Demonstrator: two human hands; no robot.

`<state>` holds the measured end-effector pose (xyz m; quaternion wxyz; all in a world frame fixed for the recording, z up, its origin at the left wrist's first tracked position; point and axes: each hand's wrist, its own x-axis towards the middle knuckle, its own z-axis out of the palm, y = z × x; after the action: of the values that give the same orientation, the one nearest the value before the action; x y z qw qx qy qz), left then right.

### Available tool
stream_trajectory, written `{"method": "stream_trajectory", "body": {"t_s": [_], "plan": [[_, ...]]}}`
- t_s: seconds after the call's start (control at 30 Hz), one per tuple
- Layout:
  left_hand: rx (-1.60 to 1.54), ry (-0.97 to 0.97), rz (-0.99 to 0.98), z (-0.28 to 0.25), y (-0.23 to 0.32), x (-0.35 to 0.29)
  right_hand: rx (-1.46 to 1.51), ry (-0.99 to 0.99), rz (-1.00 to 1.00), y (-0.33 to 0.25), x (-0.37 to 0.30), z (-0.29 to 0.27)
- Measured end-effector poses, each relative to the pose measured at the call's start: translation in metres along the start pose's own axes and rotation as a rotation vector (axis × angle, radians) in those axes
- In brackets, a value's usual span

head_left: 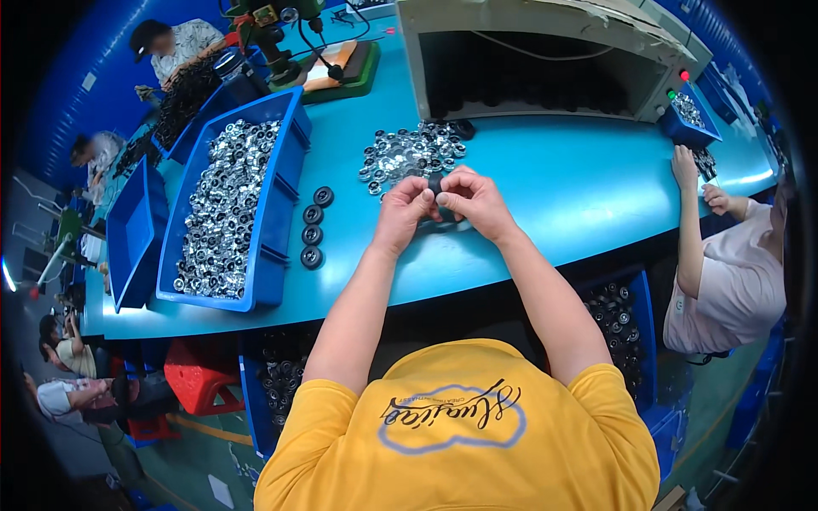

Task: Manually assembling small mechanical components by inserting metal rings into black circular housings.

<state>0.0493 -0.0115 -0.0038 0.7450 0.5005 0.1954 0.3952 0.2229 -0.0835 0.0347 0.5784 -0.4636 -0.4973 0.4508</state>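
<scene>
My left hand (404, 209) and my right hand (478, 204) meet over the blue-green table. Both pinch a small black wheel (435, 183) between thumbs and fingers, which partly cover it. Just beyond my hands lies a loose pile of shiny silver hubs (409, 153) with dark centres. To the left of my left hand, several black wheels (313, 234) lie in a short row. Left of that row, a large blue bin (271, 213) is filled with more silver hubs (226, 204).
An empty-looking blue tray (136, 234) tilts beside the large bin. At the back stands a grey box-like machine (554, 85) with a dark opening. Blue crates of black wheels (613, 315) sit below the table's near edge. A co-worker (724, 255) works at the right.
</scene>
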Motion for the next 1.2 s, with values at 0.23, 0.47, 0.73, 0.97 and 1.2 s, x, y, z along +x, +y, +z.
{"method": "stream_trajectory", "body": {"t_s": [0.23,0.47,0.73,0.97,1.2], "plan": [[0.135,-0.043,0.039,0.001,-0.002,0.004,0.013,0.053,0.04,0.007,-0.002,-0.001],[-0.099,-0.014,-0.043,0.01,0.008,0.001,-0.203,0.053,-0.137,0.007,-0.003,-0.001],[0.33,-0.052,0.148,0.011,-0.003,0.001,0.436,-0.007,0.332,0.01,0.0,-0.011],[0.089,-0.009,-0.091,0.007,0.006,-0.001,-0.267,0.052,-0.101,0.008,-0.003,-0.004],[0.054,0.023,-0.018,-0.001,-0.001,0.003,-0.35,0.081,-0.162,0.009,-0.004,0.004]]}}
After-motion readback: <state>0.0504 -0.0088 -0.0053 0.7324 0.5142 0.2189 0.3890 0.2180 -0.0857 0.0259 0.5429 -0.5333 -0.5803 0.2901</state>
